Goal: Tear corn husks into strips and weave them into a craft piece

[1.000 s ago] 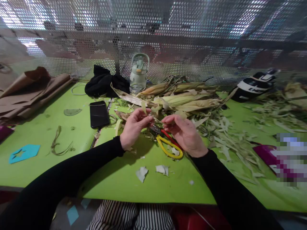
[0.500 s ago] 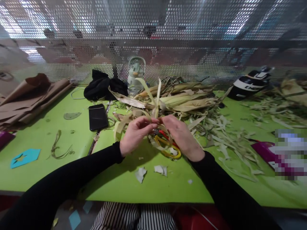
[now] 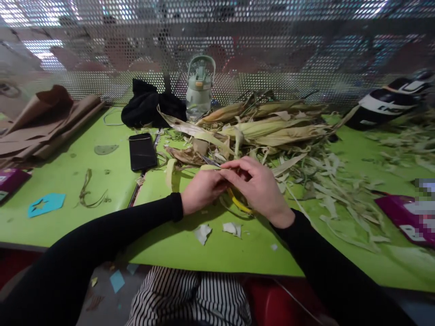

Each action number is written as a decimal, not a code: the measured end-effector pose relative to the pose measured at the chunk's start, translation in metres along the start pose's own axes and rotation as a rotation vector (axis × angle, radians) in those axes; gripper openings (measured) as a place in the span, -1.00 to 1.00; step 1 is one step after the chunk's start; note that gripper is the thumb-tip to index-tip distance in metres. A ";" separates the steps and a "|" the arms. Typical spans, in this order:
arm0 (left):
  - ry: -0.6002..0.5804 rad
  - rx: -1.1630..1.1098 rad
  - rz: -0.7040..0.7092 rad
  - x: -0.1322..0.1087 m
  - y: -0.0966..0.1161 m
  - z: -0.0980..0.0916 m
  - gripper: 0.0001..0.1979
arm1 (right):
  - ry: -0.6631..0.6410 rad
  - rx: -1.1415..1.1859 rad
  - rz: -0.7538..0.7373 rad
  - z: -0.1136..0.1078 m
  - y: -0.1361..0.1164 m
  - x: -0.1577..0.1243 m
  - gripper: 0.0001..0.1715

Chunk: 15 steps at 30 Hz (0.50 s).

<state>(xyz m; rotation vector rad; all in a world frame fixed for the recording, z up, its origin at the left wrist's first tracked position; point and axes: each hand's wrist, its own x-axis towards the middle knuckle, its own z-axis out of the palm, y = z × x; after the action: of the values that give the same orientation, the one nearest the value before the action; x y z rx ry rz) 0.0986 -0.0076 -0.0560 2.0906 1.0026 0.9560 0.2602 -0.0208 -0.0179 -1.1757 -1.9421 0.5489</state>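
My left hand [image 3: 203, 189] and my right hand [image 3: 260, 188] meet over the middle of the table, both with curled fingers. Pale corn husk strips [image 3: 171, 173] run between them, pinched at the fingertips. One strip arches out to the left, and another sticks up behind the knuckles. My right hand covers part of the left fingertips, so the exact grip is hidden. Beneath the hands shows a yellow loop handle [image 3: 242, 204], apparently of scissors, beside a curved husk strip. A pointed metal blade [image 3: 211, 161] shows just behind my left hand.
Behind the hands lies a heap of corn husks [image 3: 268, 129], with shreds [image 3: 335, 194] to the right. A phone [image 3: 142, 151], black cloth [image 3: 152, 106] and a pale green bottle [image 3: 200, 90] stand or lie left of it. A black bottle [image 3: 384, 106] leans at right. Paper scraps [image 3: 203, 233] lie in front.
The fingers have drawn closer together, with my right hand now over the left fingertips. The upright husk strips have tipped lower, and less of the yellow handle shows. The view has shifted slightly.
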 end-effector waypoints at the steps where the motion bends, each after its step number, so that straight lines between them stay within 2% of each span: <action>1: -0.007 0.043 0.016 0.000 -0.001 0.001 -0.86 | -0.013 0.039 0.023 0.000 0.000 0.000 -0.75; 4: -0.012 0.093 0.026 0.000 -0.002 0.001 -0.84 | -0.042 0.127 0.092 0.000 0.003 -0.001 -0.63; 6: -0.004 0.156 0.032 0.000 -0.001 0.001 -0.84 | -0.076 0.086 0.086 -0.001 0.005 0.000 -0.58; 9: -0.014 0.184 0.007 0.000 0.002 0.000 -0.86 | -0.036 0.044 0.027 -0.002 0.004 0.000 -0.77; 11: -0.013 0.039 -0.070 0.002 0.004 -0.003 -0.88 | 0.007 0.134 0.034 -0.001 0.002 -0.002 -0.85; 15: 0.026 -0.530 -0.321 0.008 0.007 -0.011 -0.88 | 0.056 0.394 0.025 0.003 -0.003 -0.005 -0.87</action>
<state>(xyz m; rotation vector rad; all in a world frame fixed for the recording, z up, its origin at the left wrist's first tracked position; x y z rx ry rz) 0.0959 -0.0025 -0.0417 1.4369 0.9361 0.9558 0.2578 -0.0268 -0.0194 -0.9520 -1.6757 0.8578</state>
